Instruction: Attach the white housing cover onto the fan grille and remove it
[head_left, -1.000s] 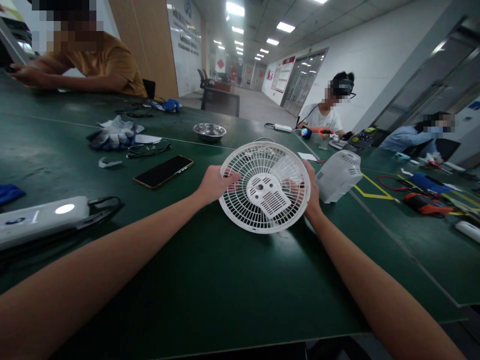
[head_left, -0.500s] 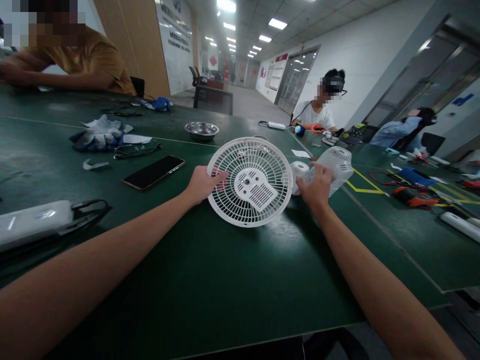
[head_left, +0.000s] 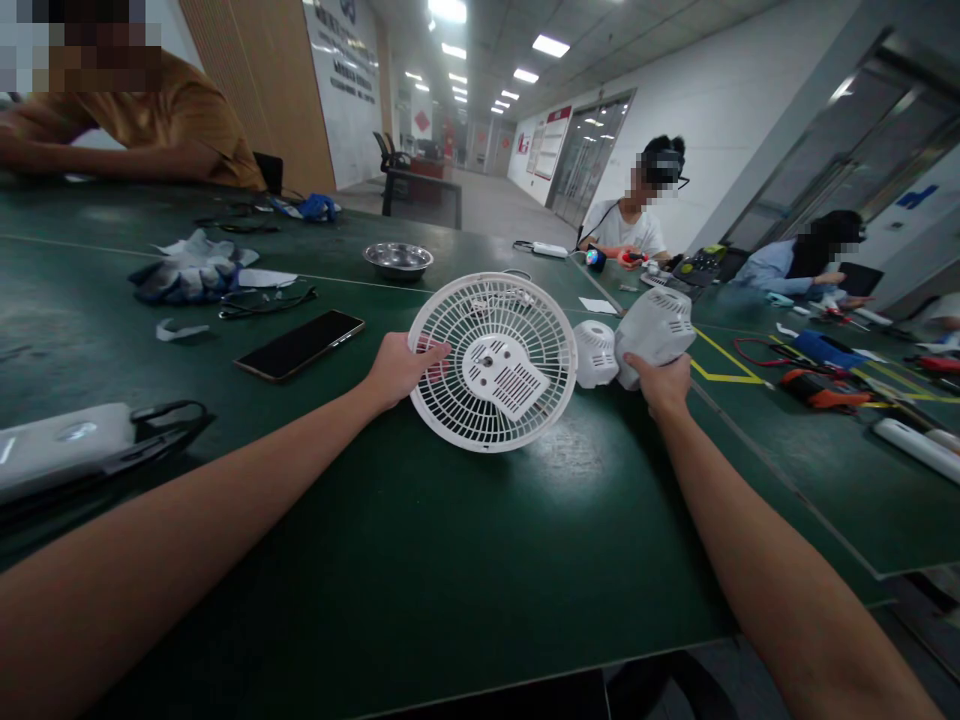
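Observation:
My left hand (head_left: 401, 370) grips the left rim of a round white fan grille (head_left: 506, 380), thumb over its front. The grille is tilted up toward me and has a slotted plate at its centre. My right hand (head_left: 664, 378) is closed around the lower part of a white slotted plastic housing (head_left: 655, 325), its thumb on the near side and its other fingers hidden. Between grille and housing stands a smaller white vented plastic part (head_left: 598, 355), close beside both.
A black phone (head_left: 300, 344), a steel bowl (head_left: 398, 260), gloves (head_left: 187, 268) and a white device with a cable (head_left: 67, 448) lie left on the green table (head_left: 450, 560). Tools, including an orange one (head_left: 825, 390), lie right. Several people sit around.
My right hand has moved right and down, off the smaller white part and onto the housing, which now sits turned differently. My left hand still holds the grille.

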